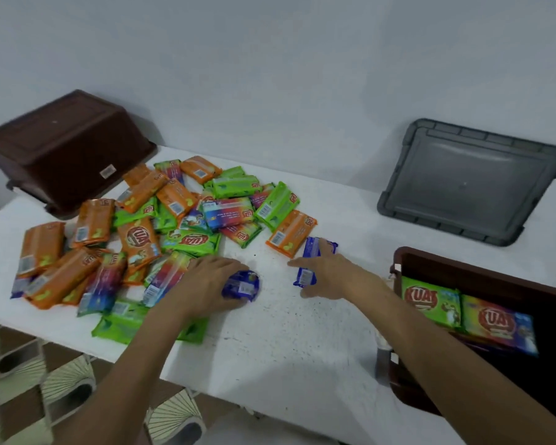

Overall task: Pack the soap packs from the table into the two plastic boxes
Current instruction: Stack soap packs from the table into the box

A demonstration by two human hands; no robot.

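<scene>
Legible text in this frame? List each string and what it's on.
"KUAT": green pack in the open box.
"KUAT": rainbow pack beside it.
"KUAT": orange pack in the pile.
"KUAT": loose green pack, same pile.
Smaller logos, barcode labels, fine print, and the sticker on the upturned box: too blurred to read.

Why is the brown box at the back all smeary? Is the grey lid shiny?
Head view: the brown box is smeared by motion blur, as is the left hand gripping a blue soap pack. Also in the head view, a pale glare streak crosses the grey lid, and shadows under the right hand on the table are faint and soft.
</scene>
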